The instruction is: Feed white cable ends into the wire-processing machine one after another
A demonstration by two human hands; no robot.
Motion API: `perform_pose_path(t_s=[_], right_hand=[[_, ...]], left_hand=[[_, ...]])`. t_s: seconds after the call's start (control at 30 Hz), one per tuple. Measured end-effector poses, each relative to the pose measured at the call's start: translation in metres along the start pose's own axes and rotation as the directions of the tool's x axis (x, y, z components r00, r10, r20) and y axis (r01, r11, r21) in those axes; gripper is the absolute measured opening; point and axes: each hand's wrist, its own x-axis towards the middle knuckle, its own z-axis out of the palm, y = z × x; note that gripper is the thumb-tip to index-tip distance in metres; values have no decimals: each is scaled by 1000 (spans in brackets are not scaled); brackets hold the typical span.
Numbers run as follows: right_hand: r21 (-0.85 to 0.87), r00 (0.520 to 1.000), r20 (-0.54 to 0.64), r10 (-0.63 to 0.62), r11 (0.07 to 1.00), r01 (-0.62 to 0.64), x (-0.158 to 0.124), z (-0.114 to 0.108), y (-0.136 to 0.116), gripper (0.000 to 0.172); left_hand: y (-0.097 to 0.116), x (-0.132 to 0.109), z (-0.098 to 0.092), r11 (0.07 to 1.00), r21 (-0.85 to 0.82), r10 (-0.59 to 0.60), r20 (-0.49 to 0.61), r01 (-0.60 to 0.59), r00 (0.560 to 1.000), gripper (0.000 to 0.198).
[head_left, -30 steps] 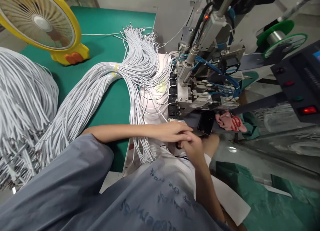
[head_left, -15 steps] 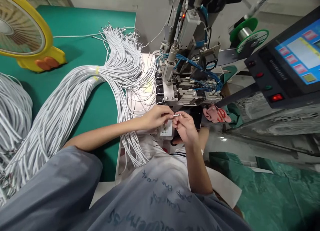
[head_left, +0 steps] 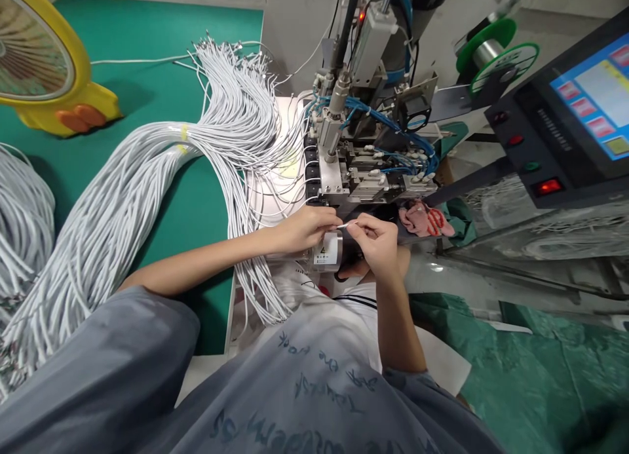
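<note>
Between my two hands a short stretch of white cable point(head_left: 346, 225) shows, just in front of the machine. My left hand point(head_left: 309, 228) is closed, its thumb and fingertips pinching the cable from the left. From the right, my right hand point(head_left: 377, 239) pinches the cable's tip with thumb and index finger. Fine detail at the tip is too small to make out. A big bundle of white cables point(head_left: 142, 179), tied with yellow tape point(head_left: 184, 137), lies left of my hands. Several cable ends run into the black clamps point(head_left: 312, 172) of the machine point(head_left: 339, 152).
A yellow fan point(head_left: 73, 61) stands on the green table mat point(head_left: 162, 21) at left. Another cable bundle point(head_left: 24, 211) lies at the far left. On the right are a control screen point(head_left: 590, 107), a wire spool point(head_left: 491, 54), a pink cloth point(head_left: 422, 218) and green sheeting point(head_left: 540, 369).
My right hand has turned and moved slightly right, its fingers now folded more closely around the cable tip. My left hand keeps its pinch. The view has shifted a little.
</note>
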Motion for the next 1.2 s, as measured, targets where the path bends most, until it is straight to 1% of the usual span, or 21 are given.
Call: perform_pose_path(t_s=[0.1, 0.17, 0.23, 0.3, 0.4, 0.5, 0.57, 0.63, 0.77, 0.83, 0.93, 1.03, 1.13, 1.2], right_hand=[[111, 997, -73, -25, 993, 33, -2, 11, 9, 19], [179, 990, -138, -9, 983, 34, -5, 20, 15, 19], [210, 983, -183, 13, 977, 26, -8, 26, 18, 19], [201, 981, -194, 15, 979, 25, -9, 27, 16, 18], [109, 989, -146, 0, 994, 16, -6, 17, 6, 16], [27, 999, -38, 21, 999, -20, 1, 6, -2, 14], [20, 999, 22, 44, 999, -45, 4, 1, -4, 14], [25, 998, 27, 52, 998, -52, 4, 1, -4, 14], [9, 998, -53, 27, 1000, -27, 0, 6, -3, 15], [3, 998, -51, 21, 1000, -21, -1, 7, -4, 14], [22, 1000, -12, 7, 1000, -6, 0, 6, -6, 14], [20, 999, -30, -31, 999, 32, 1, 6, -7, 14], [1, 998, -51, -43, 999, 43, 2, 7, -7, 13], [-10, 999, -27, -26, 1000, 26, 3, 6, -7, 14]], left_hand=[[1, -1, 5, 1000, -20, 5, -76, -6, 997, 24], [3, 0, 7, 999, -43, -3, -117, -2, 993, 20], [5, 0, 7, 998, -55, 1, -133, -9, 991, 20], [5, 0, 6, 999, -42, 14, -126, -20, 992, 21], [2, -1, 2, 997, 63, 57, -78, -52, 995, 25], [-3, -1, 0, 967, 231, 117, -25, -108, 993, 27], [-4, -1, 1, 953, 276, 133, -23, -121, 991, 28], [-5, -1, 2, 963, 246, 121, -48, -106, 991, 27], [-6, -1, 3, 988, 136, 86, -105, -71, 991, 22], [-6, 0, 3, 994, 86, 71, -113, -62, 991, 20], [-7, 1, 2, 999, -27, 31, -97, -34, 995, 21], [-6, 2, 2, 992, -127, -19, -66, 10, 998, 20], [-5, 3, 1, 986, -159, -48, -42, 41, 998, 21], [-6, 3, 0, 990, -137, -46, -27, 42, 999, 22]])
